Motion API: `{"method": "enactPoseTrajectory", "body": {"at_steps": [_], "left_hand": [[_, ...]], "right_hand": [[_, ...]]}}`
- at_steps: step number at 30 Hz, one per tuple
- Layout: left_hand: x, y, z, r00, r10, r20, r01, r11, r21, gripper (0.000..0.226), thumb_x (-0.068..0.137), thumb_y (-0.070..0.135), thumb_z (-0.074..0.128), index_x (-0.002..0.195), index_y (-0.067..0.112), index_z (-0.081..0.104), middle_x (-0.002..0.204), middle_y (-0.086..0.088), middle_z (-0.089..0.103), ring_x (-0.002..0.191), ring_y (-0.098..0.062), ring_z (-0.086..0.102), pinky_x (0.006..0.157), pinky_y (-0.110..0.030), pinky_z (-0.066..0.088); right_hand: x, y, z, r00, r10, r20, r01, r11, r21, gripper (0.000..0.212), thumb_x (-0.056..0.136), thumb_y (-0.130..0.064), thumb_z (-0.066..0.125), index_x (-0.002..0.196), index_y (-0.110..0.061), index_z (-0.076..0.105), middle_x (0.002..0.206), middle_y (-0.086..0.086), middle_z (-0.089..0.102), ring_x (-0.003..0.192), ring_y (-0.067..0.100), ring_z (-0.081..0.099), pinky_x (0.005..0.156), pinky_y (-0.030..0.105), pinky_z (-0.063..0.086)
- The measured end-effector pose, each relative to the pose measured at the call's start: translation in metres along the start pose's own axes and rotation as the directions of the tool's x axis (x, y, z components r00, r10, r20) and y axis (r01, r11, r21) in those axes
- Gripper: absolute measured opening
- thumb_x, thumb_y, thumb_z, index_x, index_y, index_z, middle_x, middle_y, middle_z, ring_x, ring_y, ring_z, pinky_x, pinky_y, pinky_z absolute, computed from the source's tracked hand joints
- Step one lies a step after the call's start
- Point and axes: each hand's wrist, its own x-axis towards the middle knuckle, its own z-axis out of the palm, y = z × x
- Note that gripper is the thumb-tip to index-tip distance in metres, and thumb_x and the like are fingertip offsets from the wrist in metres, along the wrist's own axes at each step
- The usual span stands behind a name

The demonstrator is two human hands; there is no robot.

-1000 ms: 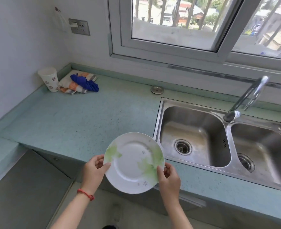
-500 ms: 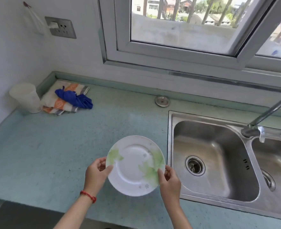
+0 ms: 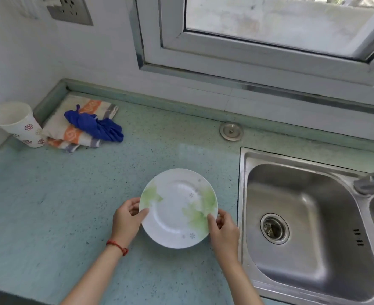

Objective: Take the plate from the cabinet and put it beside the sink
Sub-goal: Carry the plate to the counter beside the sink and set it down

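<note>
- Pale blue-green speckled countertop (image 3: 76, 205) runs below a window (image 3: 269, 29), with a wall socket (image 3: 69, 9) seen at the upper left.
- At the back left corner a patterned paper cup (image 3: 19, 125) is stood against the wall; its inside appears empty, though the view into it is washed out.
- Just beside the cup a folded striped towel (image 3: 80, 137) is laid, with a crumpled blue cloth (image 3: 98, 127) on top of it.
- A round metal cap (image 3: 231, 130) is set into the counter behind the sink.
- The steel sink (image 3: 309, 249) is seen on the right; only its drain strainer (image 3: 274, 226) is seen in the near basin, and part of the faucet (image 3: 373, 183) shows at the edge.
- The white plate (image 3: 177, 208) with green leaf prints is held over the counter, just left of the sink rim.
- The plate's left rim is gripped by the left hand (image 3: 126, 219), thumb on top; a red cord bracelet (image 3: 116, 245) is worn at the wrist.
- The right rim is pinched by the right hand (image 3: 223, 232).
</note>
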Motion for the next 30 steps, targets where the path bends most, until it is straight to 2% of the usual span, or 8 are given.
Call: {"method": "enactPoseTrajectory", "body": {"at_steps": [6,12,17,24,30], "left_hand": [[0.019,0.004,0.003,1.0,0.016,-0.006,-0.015,0.999,0.046,0.029,0.076,-0.003,0.065,0.104,0.001,0.06,0.088,-0.009,0.063,0.083,-0.025,0.059,0.081,-0.033,0.047],[0.027,0.004,0.004,0.999,0.043,0.021,-0.046,0.987,0.156,0.029,0.077,0.004,0.066,0.105,0.003,0.06,0.081,-0.006,0.064,0.079,-0.024,0.06,0.074,-0.029,0.047],[0.03,0.005,0.004,0.998,0.057,0.036,-0.064,0.978,0.2,0.028,0.077,0.005,0.066,0.105,0.004,0.059,0.076,0.0,0.062,0.076,-0.022,0.059,0.065,-0.023,0.044],[0.033,0.003,0.006,0.995,0.096,0.015,-0.097,0.961,0.26,0.024,0.076,0.006,0.067,0.099,0.005,0.06,0.078,-0.011,0.066,0.073,-0.03,0.061,0.066,-0.029,0.047],[0.033,0.005,0.007,0.993,0.114,-0.011,-0.106,0.955,0.275,0.023,0.075,0.006,0.068,0.097,0.004,0.061,0.073,-0.008,0.062,0.068,-0.027,0.057,0.055,-0.018,0.04]], "right_hand": [[0.017,-0.008,0.009,1.0,-0.009,0.006,0.01,0.992,-0.126,0.014,0.088,-0.023,0.054,0.099,-0.016,0.056,0.063,-0.006,0.048,0.06,0.011,0.047,0.056,0.03,0.038],[0.027,-0.01,0.014,1.0,-0.002,-0.003,0.002,0.97,-0.242,0.02,0.089,-0.026,0.053,0.105,-0.013,0.056,0.062,-0.009,0.048,0.06,0.01,0.047,0.056,0.03,0.038],[0.03,-0.009,0.016,1.0,0.023,-0.005,-0.024,0.958,-0.285,0.023,0.089,-0.028,0.052,0.107,-0.014,0.055,0.064,-0.009,0.049,0.068,0.017,0.053,0.062,0.034,0.042],[0.033,-0.01,0.019,1.0,0.02,0.002,-0.018,0.929,-0.37,0.028,0.09,-0.032,0.049,0.112,-0.015,0.052,0.076,-0.003,0.058,0.078,0.022,0.059,0.065,0.032,0.043],[0.034,-0.012,0.018,1.0,-0.011,0.009,0.014,0.91,-0.415,0.028,0.091,-0.031,0.048,0.112,-0.014,0.051,0.076,-0.004,0.056,0.073,0.018,0.055,0.063,0.029,0.038]]}}
